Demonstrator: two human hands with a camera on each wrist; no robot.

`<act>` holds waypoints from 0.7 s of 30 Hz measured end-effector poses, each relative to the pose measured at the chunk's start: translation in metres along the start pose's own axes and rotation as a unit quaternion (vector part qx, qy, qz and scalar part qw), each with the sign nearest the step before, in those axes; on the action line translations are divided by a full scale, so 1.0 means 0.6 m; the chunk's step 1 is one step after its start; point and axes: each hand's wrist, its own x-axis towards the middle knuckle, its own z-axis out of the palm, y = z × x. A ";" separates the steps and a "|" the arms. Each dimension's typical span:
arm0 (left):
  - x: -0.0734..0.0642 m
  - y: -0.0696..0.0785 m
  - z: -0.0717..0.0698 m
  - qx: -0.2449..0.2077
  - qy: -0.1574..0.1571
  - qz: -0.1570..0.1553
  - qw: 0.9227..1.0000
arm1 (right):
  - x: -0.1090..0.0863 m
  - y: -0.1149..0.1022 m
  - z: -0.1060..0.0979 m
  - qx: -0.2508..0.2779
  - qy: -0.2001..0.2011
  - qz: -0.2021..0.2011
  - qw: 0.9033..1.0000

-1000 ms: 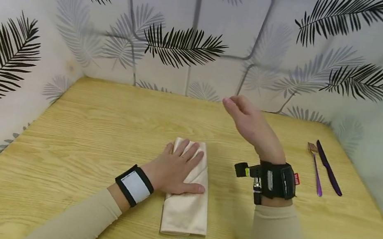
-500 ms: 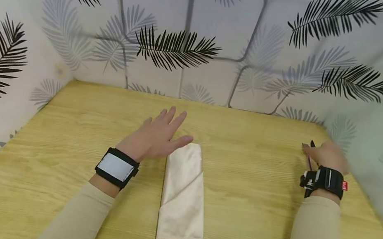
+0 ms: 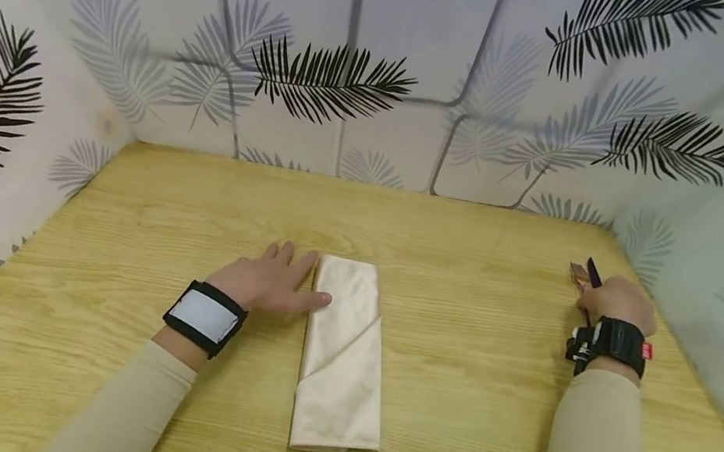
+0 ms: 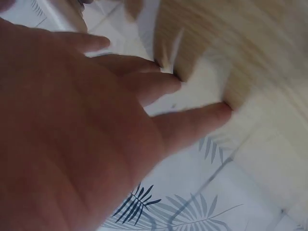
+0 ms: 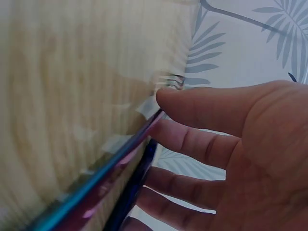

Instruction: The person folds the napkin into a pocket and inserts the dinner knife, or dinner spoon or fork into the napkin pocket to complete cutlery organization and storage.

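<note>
A folded cream satin napkin lies lengthwise on the table in the head view. My left hand is at its upper left edge, fingers spread and straight, thumb tip over the cloth. At the far right, my right hand pinches a purple fork between thumb and index finger. A dark knife lies alongside, its tip projecting past the hand. The right wrist view shows the shiny fork handle at the fingertips and the dark blue knife handle against the lower fingers.
The light wooden table reaches back to a white curtain printed with feather-like leaves. This curtain also runs along the left and right sides. My right hand is close to the table's right edge.
My left hand has lifted off the napkin and come down at its left edge. My right hand has travelled right to the cutlery and taken hold of the fork.
</note>
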 end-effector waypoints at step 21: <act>-0.031 -0.016 0.012 0.077 -0.013 0.066 0.995 | -0.015 0.003 0.010 0.028 0.007 0.029 0.999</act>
